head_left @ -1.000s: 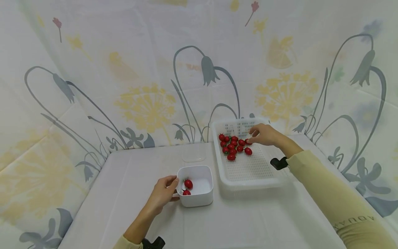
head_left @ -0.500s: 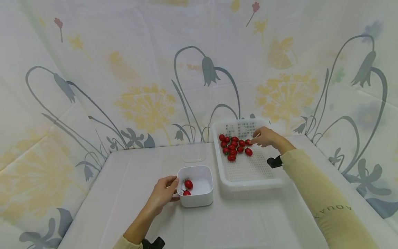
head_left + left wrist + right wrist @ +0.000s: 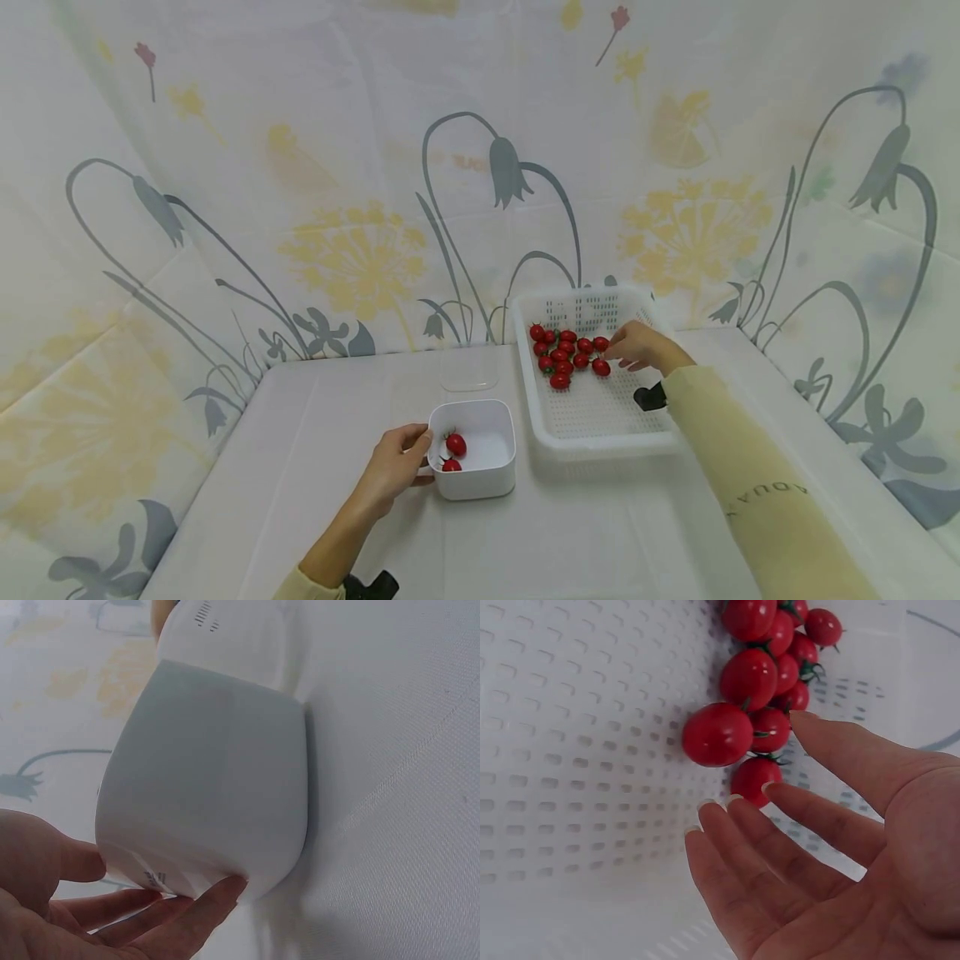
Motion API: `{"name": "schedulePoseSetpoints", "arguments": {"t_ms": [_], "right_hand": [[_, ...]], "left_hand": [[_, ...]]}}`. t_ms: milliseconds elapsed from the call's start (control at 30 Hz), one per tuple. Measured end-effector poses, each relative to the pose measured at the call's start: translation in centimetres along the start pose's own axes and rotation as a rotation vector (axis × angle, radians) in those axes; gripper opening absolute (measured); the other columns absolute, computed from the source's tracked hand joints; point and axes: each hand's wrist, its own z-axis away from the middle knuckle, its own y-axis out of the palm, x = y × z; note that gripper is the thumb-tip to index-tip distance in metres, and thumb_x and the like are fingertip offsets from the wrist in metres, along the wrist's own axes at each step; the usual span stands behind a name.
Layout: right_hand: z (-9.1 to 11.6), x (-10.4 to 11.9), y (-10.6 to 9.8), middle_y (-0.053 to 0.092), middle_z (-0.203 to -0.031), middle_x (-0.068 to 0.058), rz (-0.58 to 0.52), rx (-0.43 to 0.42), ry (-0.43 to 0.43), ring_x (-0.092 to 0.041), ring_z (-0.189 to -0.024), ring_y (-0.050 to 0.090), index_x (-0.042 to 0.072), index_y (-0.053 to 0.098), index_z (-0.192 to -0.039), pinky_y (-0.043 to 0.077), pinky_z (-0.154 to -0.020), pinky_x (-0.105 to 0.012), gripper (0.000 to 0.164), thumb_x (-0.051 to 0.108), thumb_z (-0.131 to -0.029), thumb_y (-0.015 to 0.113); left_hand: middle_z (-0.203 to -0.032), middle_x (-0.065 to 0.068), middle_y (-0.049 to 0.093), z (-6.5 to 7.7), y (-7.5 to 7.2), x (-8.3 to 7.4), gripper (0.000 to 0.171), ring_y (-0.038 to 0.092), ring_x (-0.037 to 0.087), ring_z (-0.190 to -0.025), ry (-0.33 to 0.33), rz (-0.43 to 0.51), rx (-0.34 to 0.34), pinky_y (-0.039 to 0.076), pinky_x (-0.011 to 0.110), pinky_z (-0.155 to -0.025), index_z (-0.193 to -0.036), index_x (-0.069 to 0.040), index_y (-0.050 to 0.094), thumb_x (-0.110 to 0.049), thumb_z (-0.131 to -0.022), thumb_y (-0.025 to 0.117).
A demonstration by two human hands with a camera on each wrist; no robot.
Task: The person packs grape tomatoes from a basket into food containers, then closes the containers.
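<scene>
A cherry tomato in the perforated white basket lies at the index fingertip of the right hand, whose fingers are parted and hold nothing, and probably calls for a light thumb-and-index pinch, while the left hand grips the square white container.

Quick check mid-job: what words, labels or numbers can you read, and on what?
"AQUA", seemingly, upside down in the head view, another letter blurred: right sleeve.
Faint orange marks, unreadable: floral backdrop.
Small dark marks, too blurred to tell if text: white box, left wrist view.
No readable numbers.
</scene>
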Motion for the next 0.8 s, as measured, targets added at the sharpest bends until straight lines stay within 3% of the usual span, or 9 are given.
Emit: {"name": "schedulePoseSetpoints", "arguments": {"t_ms": [200,533,800], "right_hand": [[-0.5,-0.6,0.4,0.061,-0.123,-0.03,-0.017,0.021,0.052,-0.041,-0.111,0.065,-0.014,0.057,-0.127,0.058,-0.096,-0.05,0.043,0.017,-0.098,0.065],[-0.8,-0.3,1.1,0.066,-0.11,-0.022,0.044,0.003,0.05,-0.035,-0.1,0.066,-0.014,0.059,-0.125,0.06,-0.09,-0.047,0.041,0.013,-0.096,0.067],[-1.6,-0.3,1.7,0.07,-0.086,-0.009,0.081,0.028,0.037,-0.018,-0.075,0.065,-0.01,0.068,-0.105,0.063,-0.076,-0.036,0.023,0.008,-0.091,0.073]], "left_hand": [[-0.137,0.031,0.056,0.0,0.0,0.0,0.043,0.067,0.04,-0.11,-0.006,0.001,0.0,0.064,0.046,-0.079,-0.139,0.013,0.051,-0.016,-0.108,0.049],[-0.137,0.031,0.056,0.0,0.0,-0.1,0.043,0.067,0.04,-0.11,-0.005,0.003,-0.001,0.064,0.046,-0.079,-0.14,0.013,0.051,-0.017,-0.108,0.049],[-0.138,0.031,0.056,0.0,0.0,0.0,0.044,0.069,0.039,-0.109,-0.003,0.003,0.006,0.065,0.044,-0.077,-0.141,0.012,0.05,-0.017,-0.108,0.049]]}}
